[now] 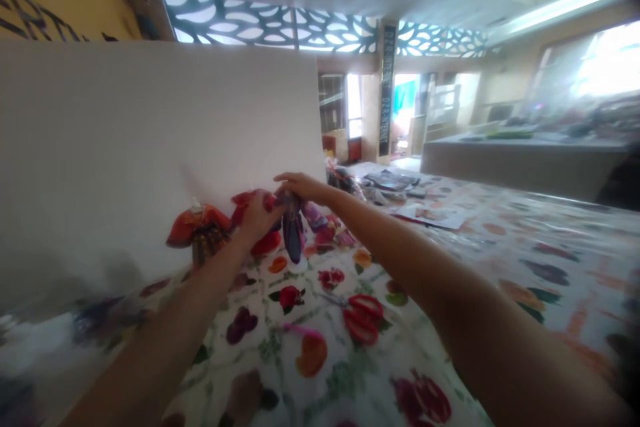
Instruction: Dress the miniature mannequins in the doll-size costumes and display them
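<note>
Both my arms reach forward over a table covered in a fruit-patterned cloth (500, 260). My left hand (257, 217) and my right hand (300, 185) close together around a small purple and pink cloth figure (293, 233) that stands near a white board (150, 147). The right hand's fingers curl over the figure's top, and the left hand grips its side. A second small figure in orange-red cloth (200, 230) stands just left of my left hand. Motion blur smears the fine detail.
Red-handled scissors (363, 317) lie on the cloth below the hands. Papers and dark items (395, 183) are scattered farther back on the table. A long counter (520, 157) with clutter runs along the right under bright windows.
</note>
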{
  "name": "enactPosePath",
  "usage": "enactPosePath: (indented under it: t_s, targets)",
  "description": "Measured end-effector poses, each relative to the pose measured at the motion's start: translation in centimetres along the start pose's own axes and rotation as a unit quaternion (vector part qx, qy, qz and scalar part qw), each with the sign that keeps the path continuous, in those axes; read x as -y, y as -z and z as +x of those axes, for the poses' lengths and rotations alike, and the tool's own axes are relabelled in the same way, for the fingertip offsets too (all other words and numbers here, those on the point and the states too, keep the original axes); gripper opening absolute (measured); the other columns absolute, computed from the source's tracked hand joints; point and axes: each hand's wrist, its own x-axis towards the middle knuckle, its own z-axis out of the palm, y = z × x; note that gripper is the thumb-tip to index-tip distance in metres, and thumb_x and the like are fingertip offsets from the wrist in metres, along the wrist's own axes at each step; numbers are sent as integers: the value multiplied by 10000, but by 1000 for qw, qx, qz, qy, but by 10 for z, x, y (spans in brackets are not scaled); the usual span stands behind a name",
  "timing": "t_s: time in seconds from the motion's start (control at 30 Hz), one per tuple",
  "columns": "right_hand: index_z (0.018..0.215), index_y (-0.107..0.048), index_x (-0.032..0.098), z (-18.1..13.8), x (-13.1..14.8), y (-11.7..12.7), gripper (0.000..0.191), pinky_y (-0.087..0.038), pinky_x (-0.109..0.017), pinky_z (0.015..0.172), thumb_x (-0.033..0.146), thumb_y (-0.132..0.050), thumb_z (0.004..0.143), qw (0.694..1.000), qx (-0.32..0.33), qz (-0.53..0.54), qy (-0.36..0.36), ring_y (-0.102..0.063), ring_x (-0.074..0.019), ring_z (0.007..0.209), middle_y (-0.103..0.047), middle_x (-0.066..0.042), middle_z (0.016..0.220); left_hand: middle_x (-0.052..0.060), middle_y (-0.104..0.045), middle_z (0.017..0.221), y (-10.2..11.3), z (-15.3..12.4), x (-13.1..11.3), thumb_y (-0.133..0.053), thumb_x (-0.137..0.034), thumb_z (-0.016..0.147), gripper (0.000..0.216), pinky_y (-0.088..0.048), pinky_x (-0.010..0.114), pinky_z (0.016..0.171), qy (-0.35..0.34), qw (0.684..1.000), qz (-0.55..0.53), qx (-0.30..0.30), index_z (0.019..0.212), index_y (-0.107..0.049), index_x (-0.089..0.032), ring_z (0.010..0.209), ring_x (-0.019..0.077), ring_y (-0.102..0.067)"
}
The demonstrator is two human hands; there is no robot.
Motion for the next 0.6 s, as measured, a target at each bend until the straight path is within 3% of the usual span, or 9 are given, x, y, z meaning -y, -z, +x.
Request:
enactPosePath:
  t_s: [0.17, 0.3, 0.43, 0.6]
  targets:
    - [1241, -643, 96, 10, -23, -3, 318, -526, -226, 816, 112, -478, 970, 999, 14, 32, 2, -662, -134, 915, -734, -128, 1146, 50, -672, 973, -13, 8, 19, -650, -340, 937, 258, -578, 325, 707, 69, 988, -96, 101, 1082, -628, -128, 801, 157, -660]
    - [1321, -585, 129, 11, -34, -1, 347, -524, -238, 852, 175, -457, 1002, 997, 23, 68, -3, -661, -139, 998, -702, -136, 1235, 68, -664, 1065, -15, 5, 25, -657, -310, 934, 274, -588, 345, 751, 95, 980, -136, 107, 1142, -616, -136, 878, 175, -664]
    - [1308, -596, 160, 5, -32, 4, 334, -516, -288, 935, 261, -436, 1032, 995, 31, 92, -12, -642, -164, 1107, -663, -147, 1305, 57, -677, 996, -15, 5, 25, -728, -308, 870, 331, -581, 344, 732, 107, 976, -152, 110, 1130, -615, -136, 822, 170, -664]
    - [1260, -626, 181, 0, -28, 5, 323, -497, -358, 1006, 339, -455, 1036, 994, 30, 102, -32, -616, -207, 1170, -618, -141, 1366, 97, -696, 1059, -12, 16, 13, -726, -474, 815, 453, -554, 370, 823, 90, 981, -157, 64, 1135, -613, -174, 941, 220, -680]
